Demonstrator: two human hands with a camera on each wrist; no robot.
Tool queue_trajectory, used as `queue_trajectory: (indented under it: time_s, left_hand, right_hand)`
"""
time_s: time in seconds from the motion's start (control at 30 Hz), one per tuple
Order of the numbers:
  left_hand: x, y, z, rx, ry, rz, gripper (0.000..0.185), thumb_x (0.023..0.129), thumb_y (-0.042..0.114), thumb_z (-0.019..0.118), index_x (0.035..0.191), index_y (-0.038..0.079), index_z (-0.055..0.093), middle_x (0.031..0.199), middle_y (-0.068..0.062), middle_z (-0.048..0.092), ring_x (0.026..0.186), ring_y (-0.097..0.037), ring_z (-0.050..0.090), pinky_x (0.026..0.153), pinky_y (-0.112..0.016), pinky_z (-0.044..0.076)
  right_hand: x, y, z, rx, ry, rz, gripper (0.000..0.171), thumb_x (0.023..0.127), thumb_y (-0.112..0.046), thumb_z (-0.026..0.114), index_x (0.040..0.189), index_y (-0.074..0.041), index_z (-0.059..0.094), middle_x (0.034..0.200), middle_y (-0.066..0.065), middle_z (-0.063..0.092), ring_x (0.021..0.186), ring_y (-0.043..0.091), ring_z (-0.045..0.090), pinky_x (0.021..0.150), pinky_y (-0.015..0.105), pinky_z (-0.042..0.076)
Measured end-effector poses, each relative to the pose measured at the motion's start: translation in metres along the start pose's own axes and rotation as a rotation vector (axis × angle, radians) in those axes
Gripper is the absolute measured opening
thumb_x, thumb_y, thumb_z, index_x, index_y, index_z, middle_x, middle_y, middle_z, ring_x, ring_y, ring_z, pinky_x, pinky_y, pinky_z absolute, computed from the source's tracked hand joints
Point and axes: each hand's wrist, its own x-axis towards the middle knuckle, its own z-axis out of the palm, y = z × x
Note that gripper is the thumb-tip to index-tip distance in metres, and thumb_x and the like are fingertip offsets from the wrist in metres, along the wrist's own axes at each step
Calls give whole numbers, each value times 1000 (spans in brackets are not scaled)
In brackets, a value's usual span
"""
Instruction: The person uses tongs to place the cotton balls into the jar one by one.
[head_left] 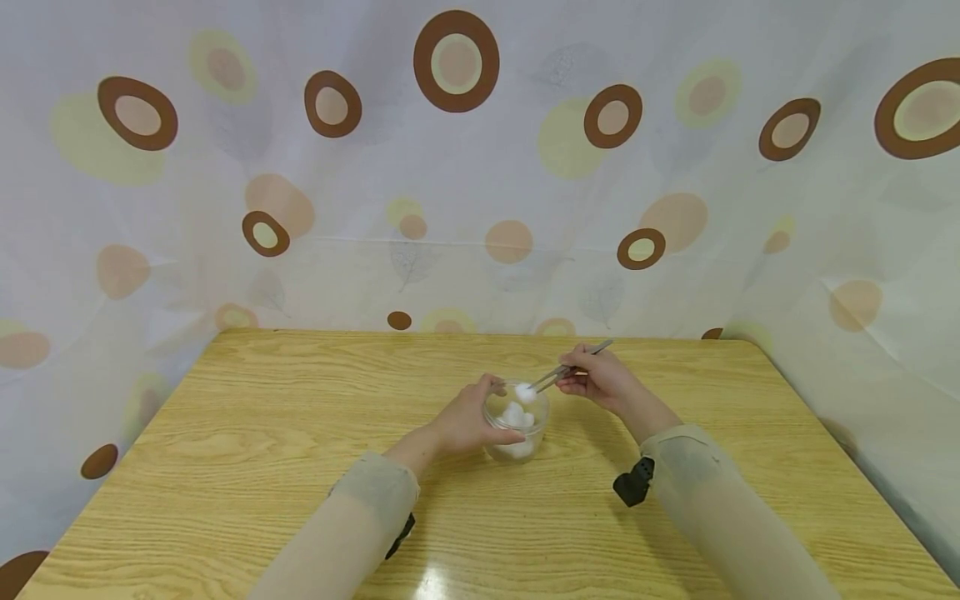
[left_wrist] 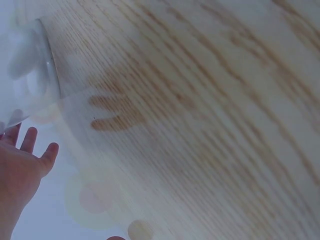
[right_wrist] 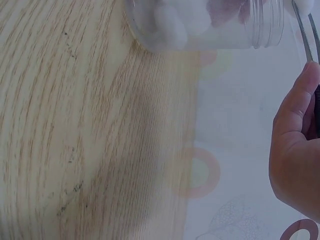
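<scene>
A clear jar (head_left: 538,435) stands on the wooden table, with several white cotton balls (head_left: 515,414) inside. My left hand (head_left: 467,421) holds it from the left, thumb along the near side and fingers round the far side. My right hand (head_left: 600,379) pinches metal tweezers (head_left: 556,377), whose tips hold one cotton ball (head_left: 525,392) at the jar's mouth. In the right wrist view, the threaded neck of the jar (right_wrist: 265,25) shows beside the tweezers (right_wrist: 306,42). The left wrist view catches part of the left hand (left_wrist: 22,172) by the jar (left_wrist: 51,70).
The wood-grain table (head_left: 285,417) spreads out on both sides of the jar. A pale cloth (head_left: 480,283) printed with brown and yellow circles hangs behind the table and along its sides. Black wrist cameras, such as the right one (head_left: 634,482), sit under the sleeves.
</scene>
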Motion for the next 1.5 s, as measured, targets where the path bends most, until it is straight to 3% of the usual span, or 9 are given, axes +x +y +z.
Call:
queue_trajectory:
  time_s: [0.57,0.83,1.0,1.13,1.33,1.5]
  left_hand:
    - [0,0,1,-9,-9,10,80,76,43,75,137,13,33,139,-4,43,130,-27,37,101,-45,38]
    - [-1,1,0,12,-2,14,78,76,43,75,136,13,34,140,-4,44,130,-28,38,102,-45,37]
    - [-2,2,-1,13,-7,20,78,77,42,75,136,11,34,140,-4,43,130,-28,38,101,-45,38]
    - [-4,2,-2,15,-11,22,79,77,42,74,137,12,34,141,-4,42,130,-28,37,101,-45,38]
    - [-4,1,-2,16,-10,30,79,77,43,74,138,12,33,141,-3,42,128,-27,39,99,-43,40]
    - [-4,1,-2,18,-10,30,80,77,43,74,138,12,33,141,-3,42,128,-27,39,99,-43,40]
  right_hand:
    - [-4,-3,-1,2,-15,3,31,99,-8,40,75,-13,58,68,0,59,59,9,63,61,19,53]
    - [-8,-9,-5,36,66,23,36,99,-11,40,74,-15,65,70,0,62,64,11,64,66,20,54]
    - [-9,-12,-11,29,109,63,27,99,-13,42,80,-11,61,74,2,61,70,15,64,71,23,55]
    - [-9,-13,-16,-9,128,106,15,100,-16,41,96,-5,51,81,6,57,74,18,64,74,24,55]
    - [-9,-11,-23,-114,122,130,23,102,-21,36,95,-2,47,82,6,56,71,16,65,72,25,55]
    - [-9,-7,-30,-191,97,118,21,102,-23,36,104,-4,43,80,3,59,69,12,64,70,22,55]
